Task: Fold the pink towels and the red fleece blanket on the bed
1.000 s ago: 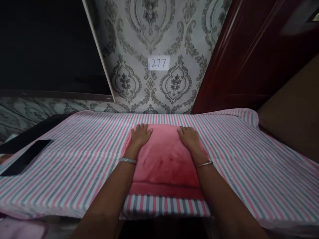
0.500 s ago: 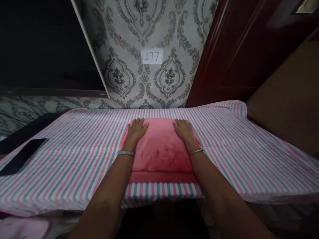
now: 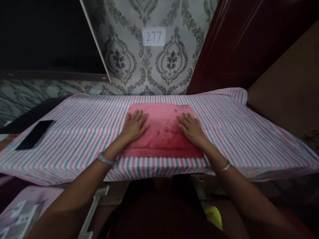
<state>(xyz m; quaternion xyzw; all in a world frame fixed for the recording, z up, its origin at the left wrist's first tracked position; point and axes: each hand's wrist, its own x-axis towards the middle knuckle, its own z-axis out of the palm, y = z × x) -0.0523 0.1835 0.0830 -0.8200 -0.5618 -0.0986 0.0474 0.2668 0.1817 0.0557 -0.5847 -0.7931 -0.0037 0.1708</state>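
Observation:
A folded piece of soft pink plush cloth (image 3: 161, 129) lies flat on the striped tablecloth (image 3: 84, 129), its front fold facing me. On its left side rests my left hand (image 3: 135, 126), palm down with the fingers stretched out. My right hand (image 3: 191, 127) lies likewise on the cloth's right side, fingers extended. Neither hand grips anything. Small dark dents mark the plush between the hands and near its far right corner. Each wrist wears a bangle.
A black phone (image 3: 36, 134) lies at the table's left. Behind are a dark screen (image 3: 50, 39), patterned wallpaper with a paper marked 277 (image 3: 154, 36), and a dark red door (image 3: 231, 46). A cardboard-brown panel (image 3: 286, 83) stands right. Low at left is a pink stool-like surface (image 3: 50, 192) with a power strip (image 3: 22, 215).
Both hands have slid back toward me from the cloth's far edge and turned inward, elbows wider. The far corners of the cloth now show. My view has tilted down.

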